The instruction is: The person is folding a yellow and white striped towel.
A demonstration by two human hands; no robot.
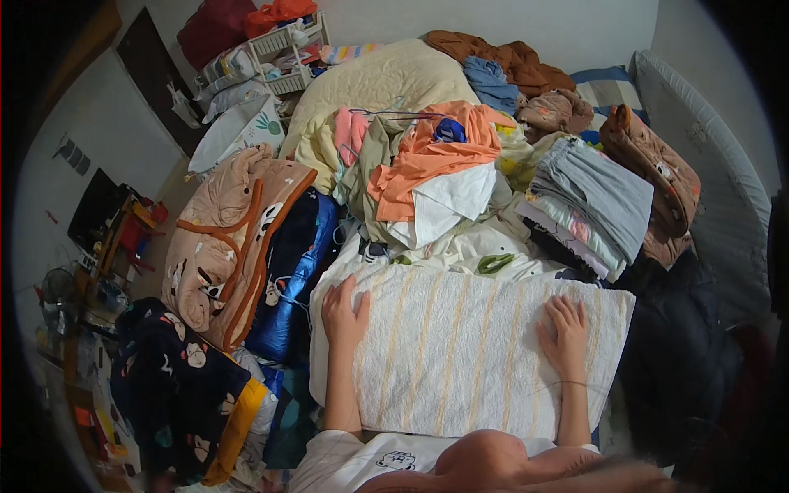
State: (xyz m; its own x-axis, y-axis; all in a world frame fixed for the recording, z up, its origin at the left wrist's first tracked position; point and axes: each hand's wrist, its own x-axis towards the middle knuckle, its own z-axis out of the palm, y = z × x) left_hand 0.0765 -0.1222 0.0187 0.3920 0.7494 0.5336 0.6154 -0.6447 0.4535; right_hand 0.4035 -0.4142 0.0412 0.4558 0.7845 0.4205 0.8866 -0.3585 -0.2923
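A white towel (444, 351) with yellow stripes lies spread flat before me. My left hand (344, 314) rests palm down near its far left corner, holding nothing. Toward its far right corner my right hand (565, 333) lies flat with the fingers slightly apart, also holding nothing. Just beyond the towel's far edge is white cloth (456, 246) with dark and green patches. Farther back, an orange garment (447, 148) is heaped over a white one (453, 203), with a dark hanger (394, 114) along its far side and a shiny blue item (450, 130) on top.
Folded clothes topped by grey trousers (592, 191) are stacked at the right. On the left lie a brown quilted garment (216, 240), a shiny blue puffy item (293, 289) and a dark patterned fleece (182, 376). A padded bed guard (709, 172) borders the right side; a cream quilt (382, 86) lies behind.
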